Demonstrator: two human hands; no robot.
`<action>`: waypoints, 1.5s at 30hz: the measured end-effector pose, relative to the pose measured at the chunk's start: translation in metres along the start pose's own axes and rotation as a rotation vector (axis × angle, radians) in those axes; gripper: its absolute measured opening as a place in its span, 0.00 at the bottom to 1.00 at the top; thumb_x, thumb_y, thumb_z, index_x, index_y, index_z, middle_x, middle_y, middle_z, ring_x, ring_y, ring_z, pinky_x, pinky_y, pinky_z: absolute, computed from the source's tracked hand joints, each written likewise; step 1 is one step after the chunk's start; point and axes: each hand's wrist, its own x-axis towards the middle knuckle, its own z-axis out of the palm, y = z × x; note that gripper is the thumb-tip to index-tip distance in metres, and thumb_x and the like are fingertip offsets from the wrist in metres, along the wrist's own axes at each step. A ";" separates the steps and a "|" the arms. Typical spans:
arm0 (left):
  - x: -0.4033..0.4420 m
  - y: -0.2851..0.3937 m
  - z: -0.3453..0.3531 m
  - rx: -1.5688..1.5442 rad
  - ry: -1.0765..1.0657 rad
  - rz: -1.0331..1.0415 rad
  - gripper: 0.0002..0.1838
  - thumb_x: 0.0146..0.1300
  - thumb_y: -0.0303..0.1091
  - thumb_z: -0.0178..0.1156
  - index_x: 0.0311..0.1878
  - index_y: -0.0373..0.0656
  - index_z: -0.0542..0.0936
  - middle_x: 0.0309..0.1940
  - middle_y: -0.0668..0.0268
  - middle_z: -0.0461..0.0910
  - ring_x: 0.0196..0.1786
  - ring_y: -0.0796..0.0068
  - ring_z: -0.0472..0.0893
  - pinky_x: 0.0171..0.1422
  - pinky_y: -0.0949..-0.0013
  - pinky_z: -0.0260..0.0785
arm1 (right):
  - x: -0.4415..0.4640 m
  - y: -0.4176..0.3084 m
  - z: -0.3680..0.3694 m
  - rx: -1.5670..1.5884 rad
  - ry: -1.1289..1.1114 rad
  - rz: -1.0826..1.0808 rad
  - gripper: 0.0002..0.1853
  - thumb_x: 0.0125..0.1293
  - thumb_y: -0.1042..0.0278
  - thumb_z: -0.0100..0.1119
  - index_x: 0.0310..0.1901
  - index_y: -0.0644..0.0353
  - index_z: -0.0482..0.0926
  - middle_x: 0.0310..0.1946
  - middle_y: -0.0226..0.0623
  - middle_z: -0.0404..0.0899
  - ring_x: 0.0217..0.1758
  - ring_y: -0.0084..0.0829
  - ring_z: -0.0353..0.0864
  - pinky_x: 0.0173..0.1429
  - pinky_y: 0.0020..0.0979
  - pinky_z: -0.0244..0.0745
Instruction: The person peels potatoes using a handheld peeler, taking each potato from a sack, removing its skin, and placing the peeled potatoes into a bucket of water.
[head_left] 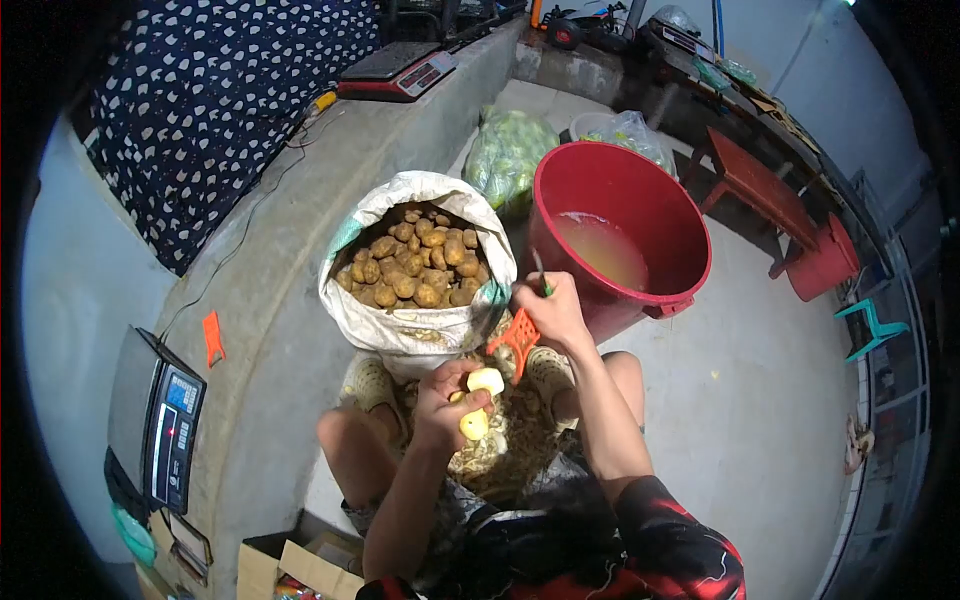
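My left hand (443, 408) is closed round peeled potato (486, 381), whose pale yellow flesh shows above and below the thumb; whether it is one piece or two I cannot tell. Just to the right and higher, my right hand (552, 308) grips an orange peeler (516, 340) that points down toward the potato without touching it. From the top of the same fist sticks a narrow dark blade with a bit of green, apparently a knife (542, 274). Unpeeled brown potatoes (420, 258) fill an open white sack (350, 305) in front of my hands.
Peelings (505, 450) cover the floor between my feet. A large red bin (620, 165) holding cloudy liquid stands beyond my right hand. Behind are a green-filled plastic bag (510, 155) and a red bench (765, 190). On the left ledge lie scales (172, 440) and another orange peeler (213, 339).
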 end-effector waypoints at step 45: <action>0.196 -0.029 -0.086 1.112 0.738 0.345 0.14 0.57 0.28 0.61 0.45 0.33 0.81 0.38 0.51 0.83 0.43 0.56 0.83 0.50 0.62 0.74 | -0.014 0.051 -0.162 1.391 0.021 -0.101 0.20 0.71 0.68 0.45 0.17 0.54 0.67 0.09 0.27 0.63 0.10 0.20 0.54 0.21 0.27 0.51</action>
